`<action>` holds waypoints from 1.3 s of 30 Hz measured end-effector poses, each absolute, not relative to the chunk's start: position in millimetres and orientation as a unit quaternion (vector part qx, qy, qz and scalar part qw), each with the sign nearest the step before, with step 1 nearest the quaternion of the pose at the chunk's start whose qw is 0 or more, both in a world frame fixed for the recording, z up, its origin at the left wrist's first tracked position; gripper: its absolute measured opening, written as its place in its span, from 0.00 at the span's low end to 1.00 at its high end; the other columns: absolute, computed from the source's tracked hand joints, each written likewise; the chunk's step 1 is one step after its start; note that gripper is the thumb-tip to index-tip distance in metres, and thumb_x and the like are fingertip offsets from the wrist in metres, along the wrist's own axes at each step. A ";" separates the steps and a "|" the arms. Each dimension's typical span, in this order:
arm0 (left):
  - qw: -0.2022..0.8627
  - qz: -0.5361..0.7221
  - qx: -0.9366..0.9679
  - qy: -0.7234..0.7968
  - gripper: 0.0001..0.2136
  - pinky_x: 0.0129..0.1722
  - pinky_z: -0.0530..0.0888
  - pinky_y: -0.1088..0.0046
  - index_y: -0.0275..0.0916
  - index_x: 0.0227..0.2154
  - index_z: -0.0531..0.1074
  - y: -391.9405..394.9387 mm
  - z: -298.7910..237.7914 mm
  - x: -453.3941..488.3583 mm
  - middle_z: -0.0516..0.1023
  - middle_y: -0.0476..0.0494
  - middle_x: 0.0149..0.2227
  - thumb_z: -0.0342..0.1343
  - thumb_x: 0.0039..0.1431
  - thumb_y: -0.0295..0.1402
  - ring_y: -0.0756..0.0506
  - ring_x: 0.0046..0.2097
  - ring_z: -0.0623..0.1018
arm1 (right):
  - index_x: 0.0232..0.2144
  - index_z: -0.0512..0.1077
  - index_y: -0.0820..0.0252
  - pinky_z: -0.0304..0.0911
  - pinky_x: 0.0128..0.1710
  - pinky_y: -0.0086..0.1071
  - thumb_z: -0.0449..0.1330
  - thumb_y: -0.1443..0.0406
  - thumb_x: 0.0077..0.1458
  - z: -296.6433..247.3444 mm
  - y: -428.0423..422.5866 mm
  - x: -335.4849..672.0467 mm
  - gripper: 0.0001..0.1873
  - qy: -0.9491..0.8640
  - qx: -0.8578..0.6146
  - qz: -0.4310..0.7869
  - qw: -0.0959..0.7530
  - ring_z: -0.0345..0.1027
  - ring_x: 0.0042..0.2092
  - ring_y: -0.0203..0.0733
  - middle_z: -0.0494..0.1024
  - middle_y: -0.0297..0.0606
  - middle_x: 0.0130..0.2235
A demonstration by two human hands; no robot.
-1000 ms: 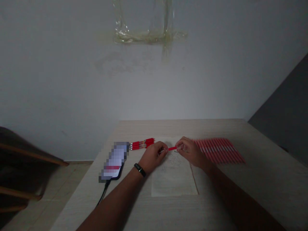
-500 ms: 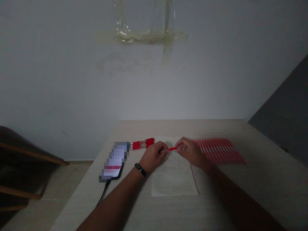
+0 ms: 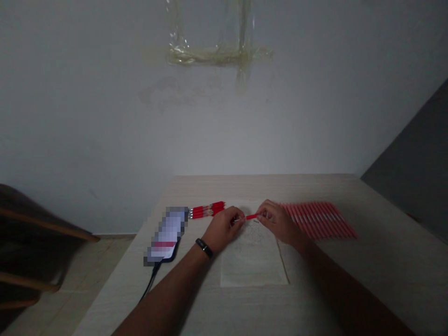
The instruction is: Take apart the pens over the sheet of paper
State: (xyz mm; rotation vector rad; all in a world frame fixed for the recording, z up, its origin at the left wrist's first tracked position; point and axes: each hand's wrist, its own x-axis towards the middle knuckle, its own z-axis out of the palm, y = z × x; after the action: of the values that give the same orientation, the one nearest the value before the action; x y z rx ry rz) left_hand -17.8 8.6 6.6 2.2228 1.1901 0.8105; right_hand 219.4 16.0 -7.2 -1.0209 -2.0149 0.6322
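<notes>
"What are the fingers doing?"

"Pinching. The left hand (image 3: 226,226) and right hand (image 3: 276,221) are gripping a slim red part (image 3: 251,216), one at each end, over the far half of a pale sheet (image 3: 252,270) on the desk (image 3: 210,305)."

"What are you worrying about?"

"Slipping, mainly. Only fingertips are holding it, so a crooked push or pull could be popping one end loose."

"And beneath?"

"A small grey piece (image 3: 256,221) is lying just below, beside bits or marks too blurred for telling. A dropping hand could be flicking it away."

"Anything beside the arms?"

"A row of red pens (image 3: 318,219) is lying just beyond the right hand, and more red pens (image 3: 205,210) near the left. A careless sideways sweep could be skewing either group."
</notes>
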 end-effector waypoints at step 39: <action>0.206 0.318 0.783 0.493 0.06 0.33 0.65 0.72 0.38 0.36 0.74 12.7 5.1 -21.4 0.76 0.46 0.33 0.51 0.61 0.28 0.47 0.33 0.73 | 0.37 0.75 0.58 0.63 0.35 0.32 0.61 0.66 0.59 -6.5 21.0 225.5 0.03 -0.749 -0.476 0.166 0.430 0.68 0.36 0.40 0.73 0.37 0.36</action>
State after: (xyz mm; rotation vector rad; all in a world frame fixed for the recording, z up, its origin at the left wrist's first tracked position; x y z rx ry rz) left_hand -21.4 12.7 5.1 2.1820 1.3736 0.8868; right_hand 225.5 21.0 -6.5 -1.1891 -1.8690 0.4144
